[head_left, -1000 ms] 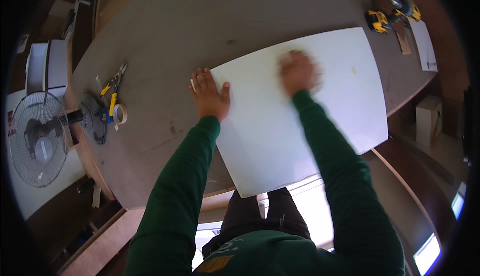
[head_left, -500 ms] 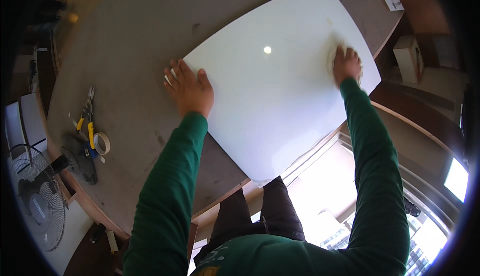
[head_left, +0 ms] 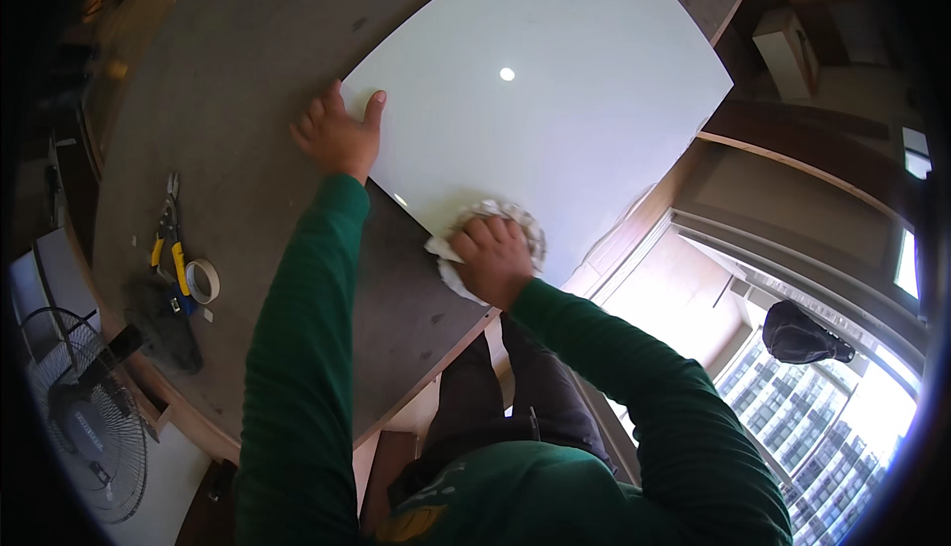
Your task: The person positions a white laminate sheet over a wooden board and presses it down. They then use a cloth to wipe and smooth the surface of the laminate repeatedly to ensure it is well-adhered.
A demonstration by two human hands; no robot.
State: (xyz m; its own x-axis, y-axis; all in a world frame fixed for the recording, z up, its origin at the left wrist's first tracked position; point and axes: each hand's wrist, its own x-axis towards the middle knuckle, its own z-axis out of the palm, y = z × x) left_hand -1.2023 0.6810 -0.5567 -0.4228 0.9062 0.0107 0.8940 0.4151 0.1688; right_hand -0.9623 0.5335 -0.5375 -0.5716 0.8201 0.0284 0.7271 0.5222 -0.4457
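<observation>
A glossy white panel (head_left: 575, 80) lies aslant on a brown worktable, its near right part reaching to the table's edge. My left hand (head_left: 342, 135) rests at the panel's left corner, thumb on the surface and fingers spread over the edge. At the near left corner my right hand (head_left: 493, 257) presses a crumpled whitish cloth (head_left: 515, 215) onto the panel. Part of the cloth hangs over the panel's edge there. The fingers of that hand are curled on the cloth and hide its middle.
On the brown table (head_left: 258, 110) to the left lie yellow-handled snips (head_left: 170, 234) and a roll of tape (head_left: 203, 280). A fan (head_left: 84, 427) stands beyond the table's left edge. To the right are a window (head_left: 812, 417) and a dark bag-like object (head_left: 800, 333).
My right hand has swept the cloth from the panel's far right side to its near left corner. My left hand stays at the left corner; the view has shifted.
</observation>
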